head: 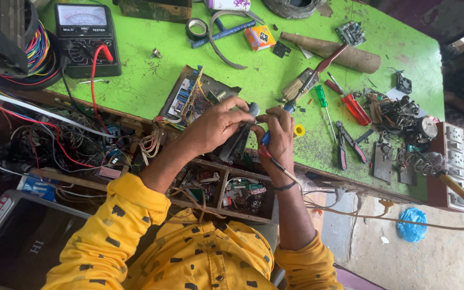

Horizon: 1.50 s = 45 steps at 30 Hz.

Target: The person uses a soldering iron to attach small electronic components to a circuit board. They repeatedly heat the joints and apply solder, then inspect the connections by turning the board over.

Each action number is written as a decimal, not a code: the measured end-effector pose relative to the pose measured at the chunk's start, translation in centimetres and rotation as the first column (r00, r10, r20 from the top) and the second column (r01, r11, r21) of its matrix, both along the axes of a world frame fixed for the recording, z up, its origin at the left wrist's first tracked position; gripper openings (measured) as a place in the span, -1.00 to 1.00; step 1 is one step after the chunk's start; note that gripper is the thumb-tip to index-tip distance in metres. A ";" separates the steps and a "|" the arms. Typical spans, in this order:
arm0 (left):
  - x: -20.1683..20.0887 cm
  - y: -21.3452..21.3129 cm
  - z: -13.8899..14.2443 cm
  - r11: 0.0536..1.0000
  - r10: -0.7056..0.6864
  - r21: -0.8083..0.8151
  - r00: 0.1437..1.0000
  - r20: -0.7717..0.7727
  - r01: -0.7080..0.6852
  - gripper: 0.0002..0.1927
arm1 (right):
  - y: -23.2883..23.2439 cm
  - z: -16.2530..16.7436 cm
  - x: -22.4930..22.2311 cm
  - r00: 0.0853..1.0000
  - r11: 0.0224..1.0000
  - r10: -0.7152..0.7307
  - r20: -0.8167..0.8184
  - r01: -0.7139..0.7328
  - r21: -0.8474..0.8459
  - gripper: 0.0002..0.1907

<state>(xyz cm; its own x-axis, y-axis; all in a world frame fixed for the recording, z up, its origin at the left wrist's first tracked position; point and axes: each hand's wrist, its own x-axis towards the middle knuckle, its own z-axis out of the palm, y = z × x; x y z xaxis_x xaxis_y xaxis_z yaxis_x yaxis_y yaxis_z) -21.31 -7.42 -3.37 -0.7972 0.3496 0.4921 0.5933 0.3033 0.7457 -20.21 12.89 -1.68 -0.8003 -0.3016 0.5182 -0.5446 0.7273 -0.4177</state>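
Fingers of the left hand (216,124) curl around one dark rectangular part (236,144), held upright at the edge of the green bench (151,86). Right hand (278,138) pinches one blue-handled tool (265,138) against that part. On the bench lie two screwdrivers, one green (322,100) and one red (350,104), one brush (296,88), one pair of pliers (347,144), one analogue meter (86,37) and one roll of tape (196,28).

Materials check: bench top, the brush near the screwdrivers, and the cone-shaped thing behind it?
Bench top: looks like wood painted bright green, matte, scratched and worn at the front edge. Brush: pale natural-looking bristles, metal ferrule, reddish handle, likely painted wood or plastic. Cone: brown, dull, probably rolled paper or cardboard; cannot confirm.
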 end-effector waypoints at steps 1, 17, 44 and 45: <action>0.0 0.0 0.0 1.000 0.003 -0.005 1.000 -0.007 -0.003 -0.64 | 0.0 0.0 0.0 1.000 1.000 -0.001 0.011 0.002 -0.006 -0.72; 0.6 -0.2 0.1 0.995 0.033 -0.091 0.996 -0.079 -0.041 -0.80 | -0.3 -0.4 0.3 0.999 0.999 -0.023 0.041 0.024 -0.022 -0.74; 2.5 1.3 1.2 0.950 0.204 0.146 0.902 0.380 -0.276 -0.77 | -1.1 -0.6 1.5 1.000 0.995 -0.022 0.013 0.023 -0.099 -0.74; 2.4 1.2 1.0 0.950 0.186 0.153 0.888 0.420 -0.271 -0.77 | -1.1 -0.5 1.5 1.000 0.996 -0.014 0.005 0.014 -0.088 -0.74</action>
